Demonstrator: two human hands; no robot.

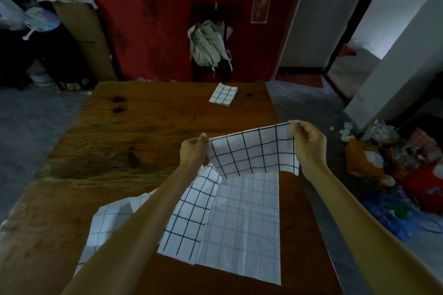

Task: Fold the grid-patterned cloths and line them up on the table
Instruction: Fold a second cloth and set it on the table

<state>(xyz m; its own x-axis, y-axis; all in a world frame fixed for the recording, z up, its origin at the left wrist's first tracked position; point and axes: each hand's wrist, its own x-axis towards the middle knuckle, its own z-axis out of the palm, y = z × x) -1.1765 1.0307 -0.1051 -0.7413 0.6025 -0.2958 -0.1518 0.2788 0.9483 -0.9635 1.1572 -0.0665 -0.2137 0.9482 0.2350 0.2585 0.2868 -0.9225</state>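
Here, above the tabletop [119, 151], the left hand [193, 148] pinches one top corner of a grid cloth [251, 153] and the right hand [309, 137] pinches the other, holding it stretched in the air. Three unfolded cloths [242, 223] lie overlapping beneath it. One folded cloth [223, 94] rests beyond it, near the tabletop's far edge.

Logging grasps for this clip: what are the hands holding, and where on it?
Both hands, left and right, pinch the upper corners of a grid-patterned cloth.
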